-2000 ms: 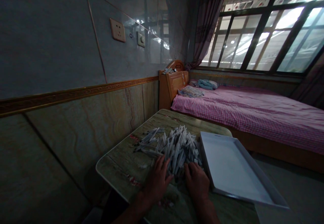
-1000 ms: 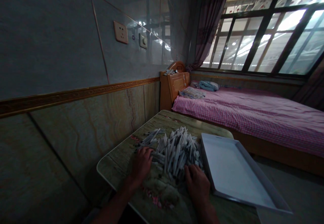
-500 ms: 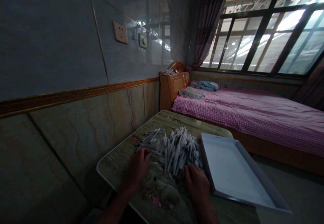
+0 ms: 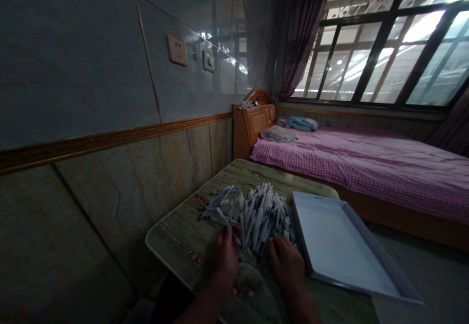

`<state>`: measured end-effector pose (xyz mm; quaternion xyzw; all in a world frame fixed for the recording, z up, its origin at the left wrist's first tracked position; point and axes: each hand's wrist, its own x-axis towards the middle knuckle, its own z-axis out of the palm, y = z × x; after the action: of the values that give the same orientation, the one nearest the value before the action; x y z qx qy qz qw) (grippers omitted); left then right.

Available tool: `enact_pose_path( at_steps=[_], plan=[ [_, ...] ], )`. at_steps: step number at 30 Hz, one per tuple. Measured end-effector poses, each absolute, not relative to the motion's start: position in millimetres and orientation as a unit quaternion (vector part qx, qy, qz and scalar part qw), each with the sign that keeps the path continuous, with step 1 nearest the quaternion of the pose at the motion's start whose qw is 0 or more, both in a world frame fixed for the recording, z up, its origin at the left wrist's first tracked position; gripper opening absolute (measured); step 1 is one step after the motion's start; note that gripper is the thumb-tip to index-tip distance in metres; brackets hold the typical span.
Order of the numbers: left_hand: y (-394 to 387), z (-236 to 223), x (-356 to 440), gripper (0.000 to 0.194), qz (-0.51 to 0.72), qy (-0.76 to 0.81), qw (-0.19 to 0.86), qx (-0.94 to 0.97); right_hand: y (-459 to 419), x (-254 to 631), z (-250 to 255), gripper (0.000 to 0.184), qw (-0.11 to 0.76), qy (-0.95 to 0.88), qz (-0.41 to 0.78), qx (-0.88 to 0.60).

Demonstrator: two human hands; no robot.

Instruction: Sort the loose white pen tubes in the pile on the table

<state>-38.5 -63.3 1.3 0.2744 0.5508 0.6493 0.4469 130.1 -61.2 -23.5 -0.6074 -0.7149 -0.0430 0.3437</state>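
A heap of slim white pen-like sticks (image 4: 262, 211) lies on the small table in front of me. My left hand (image 4: 226, 253) is at the near left side of the heap, its fingers pinched on one white pen-like stick (image 4: 223, 216) that points up and away. At the heap's near right edge rests my right hand (image 4: 286, 263), with curled fingers against the sticks; whatever they hold is hidden. Left of the main heap, a smaller bunch of similar sticks (image 4: 216, 202) with dark tips lies flatter.
A shallow white tray (image 4: 340, 241) sits at the table's right side and overhangs its edge. The table (image 4: 176, 236) has a light rim and stands close to the tiled wall (image 4: 157, 177). Beyond it is a bed (image 4: 348, 162) with a pink checked cover.
My left hand has moved right, from the flatter bunch to the front of the main heap, and a stick now shows in its fingers. My right hand stays almost in place.
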Motion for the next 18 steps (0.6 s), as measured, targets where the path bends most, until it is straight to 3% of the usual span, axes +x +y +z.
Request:
enact_pose_path(
  at_steps=[8,14,18],
  plan=[
    [-60,-7,-35,0.036,0.71,0.417,0.545,0.157,-60,129,-25,0.044,0.374,-0.72,-0.057,-0.582],
    [-70,-1,-34,0.013,0.711,0.349,0.603,0.093,-72,114,-17,0.042,0.389,-0.761,-0.048,-0.517],
    [-73,1,-34,0.014,0.698,0.336,0.627,0.078,-81,100,-12,0.044,0.378,-0.787,-0.033,-0.487]
  ],
)
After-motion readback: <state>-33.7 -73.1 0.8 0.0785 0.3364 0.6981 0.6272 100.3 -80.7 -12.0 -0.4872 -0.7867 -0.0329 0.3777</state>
